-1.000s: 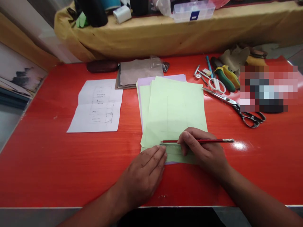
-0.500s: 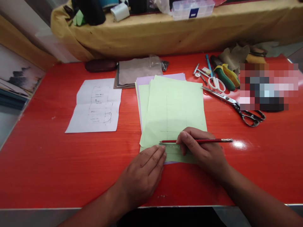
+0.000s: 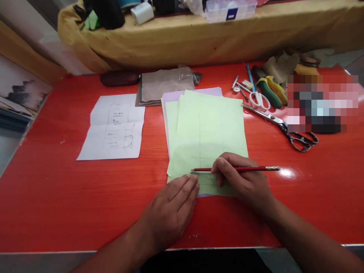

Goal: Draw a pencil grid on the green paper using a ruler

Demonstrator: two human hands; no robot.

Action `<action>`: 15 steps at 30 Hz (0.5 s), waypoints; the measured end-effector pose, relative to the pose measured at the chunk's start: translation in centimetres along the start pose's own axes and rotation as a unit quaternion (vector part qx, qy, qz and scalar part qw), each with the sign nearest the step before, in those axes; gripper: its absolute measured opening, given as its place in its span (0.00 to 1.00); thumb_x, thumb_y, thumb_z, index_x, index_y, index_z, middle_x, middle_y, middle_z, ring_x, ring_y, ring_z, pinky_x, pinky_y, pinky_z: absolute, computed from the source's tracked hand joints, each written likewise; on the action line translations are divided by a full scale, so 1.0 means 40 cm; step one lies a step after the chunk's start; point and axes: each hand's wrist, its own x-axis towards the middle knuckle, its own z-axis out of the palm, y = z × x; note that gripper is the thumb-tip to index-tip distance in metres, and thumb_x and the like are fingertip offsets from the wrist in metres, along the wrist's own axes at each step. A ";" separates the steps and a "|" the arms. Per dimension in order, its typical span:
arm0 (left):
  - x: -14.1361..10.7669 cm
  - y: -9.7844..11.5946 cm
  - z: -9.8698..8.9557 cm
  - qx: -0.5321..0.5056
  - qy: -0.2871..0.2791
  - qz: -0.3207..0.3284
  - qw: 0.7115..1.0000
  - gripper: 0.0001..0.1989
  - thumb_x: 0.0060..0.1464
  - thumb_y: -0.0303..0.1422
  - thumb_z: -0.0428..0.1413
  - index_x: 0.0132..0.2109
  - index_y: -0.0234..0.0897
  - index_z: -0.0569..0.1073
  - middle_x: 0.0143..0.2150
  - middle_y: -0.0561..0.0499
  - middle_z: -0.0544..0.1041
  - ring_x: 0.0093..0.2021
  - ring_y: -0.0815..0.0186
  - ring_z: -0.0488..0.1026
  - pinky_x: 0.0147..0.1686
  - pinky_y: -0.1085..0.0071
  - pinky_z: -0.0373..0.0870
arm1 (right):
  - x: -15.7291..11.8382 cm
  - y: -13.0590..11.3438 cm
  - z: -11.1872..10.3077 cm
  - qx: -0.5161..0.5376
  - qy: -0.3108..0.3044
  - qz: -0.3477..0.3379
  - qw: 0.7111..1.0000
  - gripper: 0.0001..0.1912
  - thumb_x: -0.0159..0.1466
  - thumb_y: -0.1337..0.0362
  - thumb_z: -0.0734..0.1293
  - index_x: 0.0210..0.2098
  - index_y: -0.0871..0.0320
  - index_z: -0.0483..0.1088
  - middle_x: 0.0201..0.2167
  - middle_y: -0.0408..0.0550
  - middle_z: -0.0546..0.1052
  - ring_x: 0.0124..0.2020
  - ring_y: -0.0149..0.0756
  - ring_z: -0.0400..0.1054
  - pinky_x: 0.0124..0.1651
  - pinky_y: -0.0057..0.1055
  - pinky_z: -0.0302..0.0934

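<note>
On the red bench, you are pressing your spread left hand onto the pale green paper stack, fingertips at the end of a clear ruler. Your right hand is pinching a red pencil along the ruler's upper edge. The pencilled notes on the folded sheet are too small to read.

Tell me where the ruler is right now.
In the head view, the clear ruler lies on the near edge of the green paper, between the left hand and the right hand, just below the pencil.

Sketch left of papers, shears right
</note>
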 end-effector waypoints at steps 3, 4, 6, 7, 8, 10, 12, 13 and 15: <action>-0.001 -0.001 0.002 0.003 -0.002 0.000 1.000 0.21 0.68 0.19 0.52 0.65 0.19 0.73 0.68 0.32 0.74 0.69 0.46 0.71 0.65 0.51 0.77 | 0.000 0.001 -0.001 0.001 -0.004 0.003 1.000 0.21 0.78 0.54 0.64 0.31 0.55 0.75 0.20 0.40 0.73 0.22 0.30 0.66 0.27 0.27 0.61; 0.000 -0.001 0.002 0.003 -0.001 0.001 1.000 0.21 0.68 0.20 0.52 0.65 0.19 0.73 0.68 0.32 0.74 0.69 0.47 0.71 0.65 0.51 0.76 | 0.001 0.001 -0.001 0.002 -0.005 0.004 1.000 0.21 0.78 0.54 0.64 0.31 0.55 0.75 0.19 0.40 0.73 0.22 0.30 0.66 0.27 0.28 0.61; 0.001 -0.001 0.002 0.003 0.002 0.002 1.000 0.21 0.68 0.20 0.52 0.65 0.18 0.73 0.68 0.32 0.74 0.69 0.46 0.71 0.65 0.51 0.76 | 0.002 0.000 -0.001 0.005 -0.005 0.006 1.000 0.21 0.78 0.53 0.64 0.31 0.55 0.75 0.19 0.40 0.73 0.22 0.30 0.66 0.27 0.28 0.61; 0.002 -0.001 0.001 0.002 0.005 0.003 1.000 0.21 0.68 0.20 0.52 0.65 0.18 0.73 0.68 0.31 0.75 0.69 0.46 0.72 0.65 0.51 0.76 | 0.003 0.000 -0.001 0.006 -0.006 0.006 1.000 0.21 0.78 0.53 0.64 0.31 0.55 0.75 0.19 0.40 0.73 0.22 0.30 0.66 0.26 0.28 0.60; 0.003 -0.001 0.000 0.001 0.006 0.004 1.000 0.21 0.68 0.19 0.52 0.64 0.18 0.73 0.67 0.31 0.75 0.69 0.46 0.72 0.65 0.51 0.76 | 0.003 -0.001 -0.001 0.007 -0.006 0.005 1.000 0.21 0.78 0.54 0.64 0.31 0.55 0.75 0.19 0.40 0.73 0.22 0.30 0.66 0.27 0.28 0.60; 0.004 0.000 -0.001 0.001 0.006 0.005 1.000 0.20 0.68 0.19 0.52 0.64 0.17 0.74 0.67 0.31 0.75 0.68 0.46 0.73 0.64 0.52 0.77 | 0.003 -0.003 -0.001 0.013 0.000 0.002 1.000 0.21 0.78 0.54 0.64 0.30 0.55 0.75 0.19 0.40 0.73 0.22 0.30 0.66 0.27 0.28 0.61; 0.005 0.000 -0.003 0.002 0.005 0.005 1.000 0.20 0.68 0.20 0.52 0.64 0.17 0.74 0.67 0.31 0.75 0.67 0.46 0.73 0.64 0.52 0.77 | 0.003 -0.005 -0.002 0.024 0.016 -0.001 1.000 0.22 0.78 0.54 0.64 0.30 0.54 0.75 0.20 0.41 0.74 0.22 0.30 0.67 0.28 0.28 0.61; 0.006 0.000 -0.003 0.003 0.005 0.004 1.000 0.20 0.68 0.20 0.53 0.63 0.18 0.74 0.67 0.31 0.75 0.67 0.46 0.73 0.64 0.52 0.77 | 0.002 -0.005 -0.002 0.029 0.026 0.000 0.999 0.22 0.78 0.53 0.64 0.30 0.54 0.75 0.19 0.41 0.74 0.22 0.30 0.67 0.28 0.28 0.61; 0.010 0.000 -0.004 0.006 0.010 0.001 1.000 0.19 0.68 0.20 0.53 0.63 0.18 0.75 0.67 0.32 0.76 0.67 0.47 0.73 0.64 0.53 0.77 | 0.001 -0.005 -0.004 0.038 0.041 0.002 0.998 0.22 0.78 0.53 0.64 0.30 0.54 0.75 0.19 0.40 0.74 0.22 0.30 0.67 0.28 0.29 0.61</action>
